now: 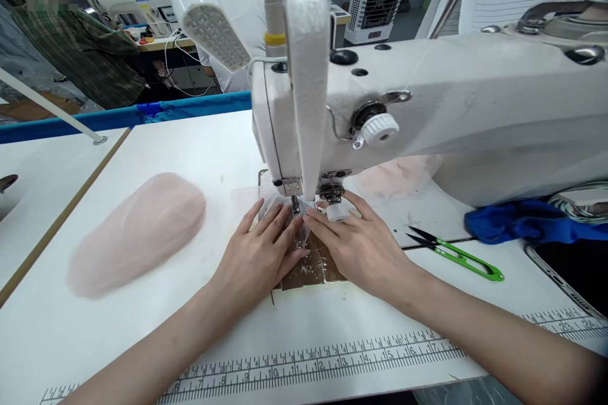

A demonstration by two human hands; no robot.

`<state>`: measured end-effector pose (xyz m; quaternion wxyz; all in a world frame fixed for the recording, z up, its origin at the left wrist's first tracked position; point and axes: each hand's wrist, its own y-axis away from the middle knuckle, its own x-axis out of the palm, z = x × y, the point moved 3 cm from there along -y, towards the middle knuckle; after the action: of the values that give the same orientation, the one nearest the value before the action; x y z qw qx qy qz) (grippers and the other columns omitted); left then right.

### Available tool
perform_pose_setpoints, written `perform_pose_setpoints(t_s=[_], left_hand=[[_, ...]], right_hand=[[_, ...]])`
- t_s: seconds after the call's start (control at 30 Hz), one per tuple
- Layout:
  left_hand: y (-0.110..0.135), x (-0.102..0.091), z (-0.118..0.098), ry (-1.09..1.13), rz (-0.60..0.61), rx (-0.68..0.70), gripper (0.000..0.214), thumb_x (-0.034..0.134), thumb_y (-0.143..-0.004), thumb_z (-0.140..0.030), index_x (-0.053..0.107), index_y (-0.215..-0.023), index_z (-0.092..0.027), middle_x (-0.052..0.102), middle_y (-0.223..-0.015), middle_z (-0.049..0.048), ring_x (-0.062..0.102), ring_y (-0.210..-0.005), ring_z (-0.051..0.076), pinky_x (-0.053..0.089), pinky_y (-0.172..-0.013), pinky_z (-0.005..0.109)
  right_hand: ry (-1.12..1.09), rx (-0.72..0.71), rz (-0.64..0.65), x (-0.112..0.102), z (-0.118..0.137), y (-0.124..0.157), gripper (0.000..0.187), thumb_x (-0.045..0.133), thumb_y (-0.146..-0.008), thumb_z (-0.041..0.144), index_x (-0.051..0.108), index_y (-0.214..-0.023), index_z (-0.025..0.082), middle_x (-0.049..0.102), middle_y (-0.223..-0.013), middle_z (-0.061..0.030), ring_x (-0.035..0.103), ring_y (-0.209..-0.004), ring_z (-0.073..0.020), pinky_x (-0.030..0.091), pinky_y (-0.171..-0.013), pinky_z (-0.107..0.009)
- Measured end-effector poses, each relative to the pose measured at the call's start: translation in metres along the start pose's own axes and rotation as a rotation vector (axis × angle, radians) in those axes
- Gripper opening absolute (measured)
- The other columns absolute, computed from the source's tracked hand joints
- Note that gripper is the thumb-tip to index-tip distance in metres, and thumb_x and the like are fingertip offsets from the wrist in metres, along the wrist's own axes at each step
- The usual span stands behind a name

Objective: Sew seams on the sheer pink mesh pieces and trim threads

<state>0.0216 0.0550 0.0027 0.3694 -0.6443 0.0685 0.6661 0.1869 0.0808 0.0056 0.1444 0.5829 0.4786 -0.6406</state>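
Both of my hands rest at the needle area of a white sewing machine (403, 88). My left hand (263, 247) lies palm down with its fingers stretched apart, fingertips on a thin, sheer piece of fabric (300, 237) beside the presser foot (295, 204). From the other side my right hand (363, 247) reaches in, its fingers extended along the right of the foot and partly hidden by the machine's parts. Between the hands, the sheer piece lies under the foot, over a brown taped patch (308, 272). Much of the piece is covered by my fingers.
A pale pink sheer fabric pile (142, 234) lies at left, another (399, 174) behind the needle. Green thread snips (458, 256), a blue cloth (522, 220) and a phone-like dark device (574, 272) are at right. A printed ruler (294, 370) edges the table. Two people sit beyond.
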Motion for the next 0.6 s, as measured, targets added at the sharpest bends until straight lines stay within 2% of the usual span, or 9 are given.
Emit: perform_pose_setpoints(t_s=[0.27,0.43,0.5,0.6], left_hand=[[0.001,0.000,0.002,0.056,0.022,-0.026,0.043,0.044,-0.098,-0.040,0.060,-0.126,-0.012,0.061,-0.131,0.0136,0.054,-0.126,0.028,0.036,-0.112,0.051],[0.003,-0.010,0.005,0.118,0.002,0.057,0.046,0.048,-0.095,-0.044,0.061,-0.123,-0.011,0.066,-0.124,0.0131,0.059,-0.120,0.028,0.040,-0.109,0.052],[0.003,-0.014,0.006,0.139,-0.034,0.108,0.041,0.052,-0.093,-0.041,0.064,-0.118,-0.010,0.071,-0.116,0.0115,0.064,-0.113,0.027,0.044,-0.106,0.049],[0.003,-0.018,0.007,0.126,-0.093,0.145,0.026,0.054,-0.092,-0.027,0.068,-0.109,-0.012,0.074,-0.107,0.0082,0.068,-0.103,0.023,0.048,-0.103,0.043]], right_hand=[[-0.034,-0.005,-0.008,-0.002,0.000,-0.001,0.033,0.045,-0.086,0.003,0.067,-0.110,0.011,0.073,-0.106,-0.0076,0.058,-0.112,-0.0219,0.031,-0.111,-0.045],[-0.048,0.004,-0.027,-0.005,0.000,-0.002,0.033,0.047,-0.086,0.004,0.067,-0.111,0.013,0.074,-0.102,-0.0056,0.060,-0.109,-0.0219,0.030,-0.111,-0.043],[-0.069,-0.017,-0.071,-0.007,0.001,-0.003,0.032,0.048,-0.088,0.006,0.066,-0.113,0.013,0.074,-0.104,-0.0040,0.062,-0.101,-0.0205,0.031,-0.110,-0.043],[-0.091,-0.063,-0.140,-0.007,0.003,-0.005,0.027,0.048,-0.092,0.010,0.066,-0.112,0.015,0.073,-0.109,-0.0022,0.063,-0.089,-0.0175,0.036,-0.105,-0.040]])
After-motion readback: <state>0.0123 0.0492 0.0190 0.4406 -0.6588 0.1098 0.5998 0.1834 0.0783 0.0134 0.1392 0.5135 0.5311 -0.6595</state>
